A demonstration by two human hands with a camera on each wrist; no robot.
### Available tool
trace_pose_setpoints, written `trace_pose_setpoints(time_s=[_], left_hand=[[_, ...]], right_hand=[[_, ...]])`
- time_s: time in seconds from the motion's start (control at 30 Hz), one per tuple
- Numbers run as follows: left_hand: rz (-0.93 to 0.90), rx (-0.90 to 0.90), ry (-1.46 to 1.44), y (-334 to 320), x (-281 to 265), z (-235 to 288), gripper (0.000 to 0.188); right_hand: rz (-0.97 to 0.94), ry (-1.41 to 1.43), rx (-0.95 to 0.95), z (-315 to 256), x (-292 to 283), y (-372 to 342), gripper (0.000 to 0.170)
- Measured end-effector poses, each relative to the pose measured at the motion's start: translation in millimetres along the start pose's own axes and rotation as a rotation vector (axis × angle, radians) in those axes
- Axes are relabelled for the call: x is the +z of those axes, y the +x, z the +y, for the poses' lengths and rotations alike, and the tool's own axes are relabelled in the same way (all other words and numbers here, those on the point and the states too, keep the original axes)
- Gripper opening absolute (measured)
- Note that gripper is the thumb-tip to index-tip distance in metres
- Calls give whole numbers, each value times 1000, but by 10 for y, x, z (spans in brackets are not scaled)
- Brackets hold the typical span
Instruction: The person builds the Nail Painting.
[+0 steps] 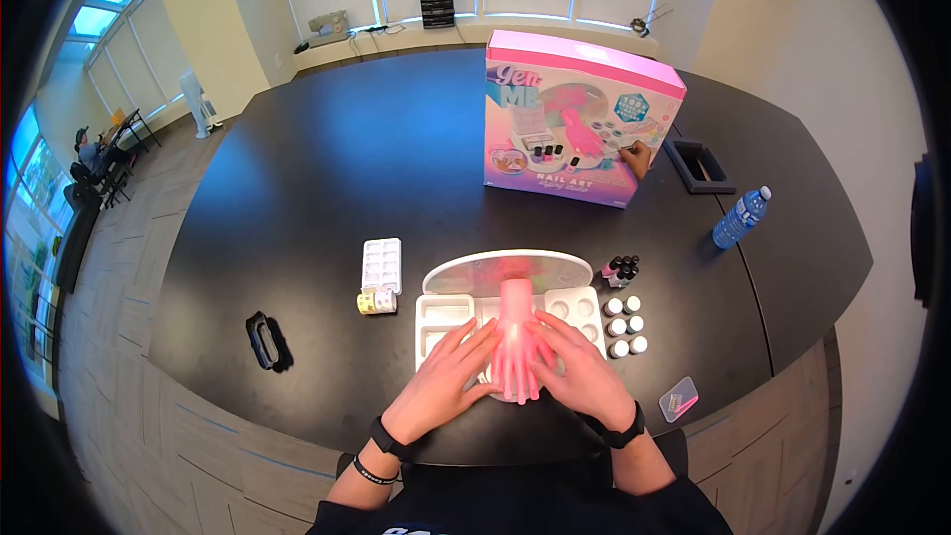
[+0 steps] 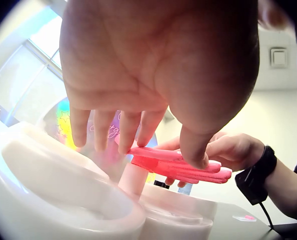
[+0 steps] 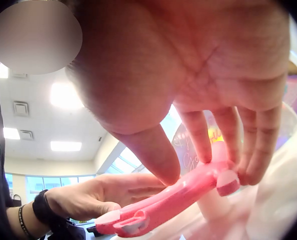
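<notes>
A glowing pink model hand (image 1: 515, 322) stands palm down, fingers toward me, on a white nail-art station (image 1: 424, 322) with a translucent back panel (image 1: 461, 275). My left hand (image 1: 448, 376) lies along its left side, fingers stretched forward and thumb at the model fingertips. On the other side, my right hand (image 1: 586, 374) touches it with extended fingers. The left wrist view shows my thumb against the pink fingers (image 2: 188, 167). From the right wrist, my fingertips meet the model hand (image 3: 181, 195) near its thumb and knuckles.
White-capped jars (image 1: 616, 327) and dark-capped polish bottles (image 1: 621, 270) stand right of the station. Left are a white palette (image 1: 381, 263), tape rolls (image 1: 376, 302) and a black strap (image 1: 264, 340). Behind are a pink box (image 1: 575, 129) and water bottle (image 1: 741, 220). A small clear tray (image 1: 679, 400) lies front right.
</notes>
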State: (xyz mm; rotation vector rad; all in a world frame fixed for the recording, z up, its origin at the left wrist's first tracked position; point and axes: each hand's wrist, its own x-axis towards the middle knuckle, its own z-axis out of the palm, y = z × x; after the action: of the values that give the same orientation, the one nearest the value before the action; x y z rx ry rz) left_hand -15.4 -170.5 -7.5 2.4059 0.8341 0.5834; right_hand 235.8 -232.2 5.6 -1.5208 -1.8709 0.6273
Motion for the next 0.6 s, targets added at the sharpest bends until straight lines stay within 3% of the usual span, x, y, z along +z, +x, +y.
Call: trace_pose_setpoints(time_s=[0.6], left_hand=[[-31, -24, 35, -19, -2, -38, 81]], right_hand=[[-31, -42, -6, -35, 56, 24, 59]])
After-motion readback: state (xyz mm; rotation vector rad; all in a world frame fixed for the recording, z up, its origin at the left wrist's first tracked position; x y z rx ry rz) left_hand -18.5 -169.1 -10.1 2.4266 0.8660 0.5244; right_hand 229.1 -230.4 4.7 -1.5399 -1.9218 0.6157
